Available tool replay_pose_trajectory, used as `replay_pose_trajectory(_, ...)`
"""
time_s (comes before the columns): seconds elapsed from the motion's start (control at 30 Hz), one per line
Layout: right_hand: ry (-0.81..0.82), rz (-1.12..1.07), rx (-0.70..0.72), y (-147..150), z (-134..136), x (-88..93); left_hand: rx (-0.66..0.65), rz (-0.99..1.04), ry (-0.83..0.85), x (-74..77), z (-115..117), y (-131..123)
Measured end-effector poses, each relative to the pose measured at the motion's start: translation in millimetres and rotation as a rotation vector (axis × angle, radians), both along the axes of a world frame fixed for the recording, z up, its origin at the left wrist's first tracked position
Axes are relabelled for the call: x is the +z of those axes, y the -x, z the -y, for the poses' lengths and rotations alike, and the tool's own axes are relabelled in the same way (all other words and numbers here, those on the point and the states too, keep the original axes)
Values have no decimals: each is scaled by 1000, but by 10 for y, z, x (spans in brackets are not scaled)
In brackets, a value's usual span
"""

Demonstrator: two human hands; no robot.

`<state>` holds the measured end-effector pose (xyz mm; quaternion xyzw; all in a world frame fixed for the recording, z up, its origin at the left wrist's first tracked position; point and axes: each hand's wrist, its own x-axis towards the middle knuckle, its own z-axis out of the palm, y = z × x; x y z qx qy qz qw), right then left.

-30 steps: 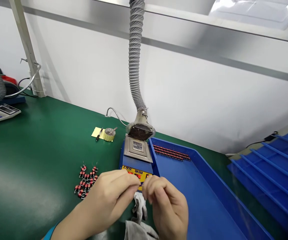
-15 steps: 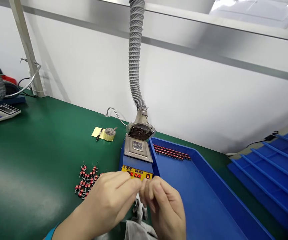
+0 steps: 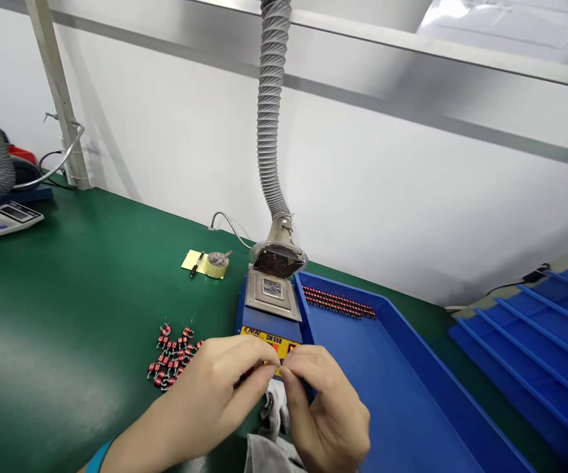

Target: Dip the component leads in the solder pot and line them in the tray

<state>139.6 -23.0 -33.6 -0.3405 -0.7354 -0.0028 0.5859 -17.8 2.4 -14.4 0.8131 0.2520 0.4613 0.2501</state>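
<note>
My left hand (image 3: 219, 387) and my right hand (image 3: 323, 407) meet in front of the blue solder pot (image 3: 273, 315), thumb and forefinger pinched on each. Whatever lies between the fingertips is too small to make out. Left of my left hand, a loose heap of small red coils (image 3: 170, 355) with bent wire leads rests on the green bench. A grey-white cloth or glove (image 3: 277, 410) lies below and behind the hands. The pot has a yellow front panel with a red display, partly covered by my fingers.
A blue tray (image 3: 412, 394) on the right holds rows of red coils (image 3: 338, 303) at its far end. A fume hose (image 3: 271, 131) hangs over the pot. Behind stand a tape roll (image 3: 216, 264) and pen (image 3: 196, 265); a calculator (image 3: 5, 220) lies far left. Ribbed blue trays (image 3: 535, 341) lean right.
My right hand has turned and its fingers have opened out from a tighter curl into a pinch. My left thumb and forefinger now show a gap behind their touching tips.
</note>
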Motion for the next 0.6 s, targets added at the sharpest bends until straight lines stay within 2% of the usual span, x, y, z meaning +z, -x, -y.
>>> replay_pose_trajectory(0.03,81,-18,-5,0,13,-2,29,-30,-88,-11,-5,-11)
replay_pose_trajectory(0.1,357,-168,58,1,38,-3,98,-100,-272,-27,-14,-30)
replay_pose_trajectory(0.17,628,-402,222,3,51,-6,157,-139,-391,-33,-18,-42)
replay_pose_trajectory(0.2,686,-490,299,3,51,-9,173,-130,-410,-31,-17,-44)
replay_pose_trajectory(0.27,600,-539,320,5,43,-18,168,-68,-353,-18,-12,-41)
replay_pose_trajectory(0.37,252,-374,68,21,24,-32,124,44,-140,9,-1,-23)
replay_pose_trajectory(0.43,110,-262,-26,41,13,-35,96,79,-13,22,5,-8)
replay_pose_trajectory(0.5,59,-201,-39,58,5,-30,65,91,69,28,11,2)
replay_pose_trajectory(0.6,72,-181,-10,66,-6,-15,16,96,139,30,21,9)
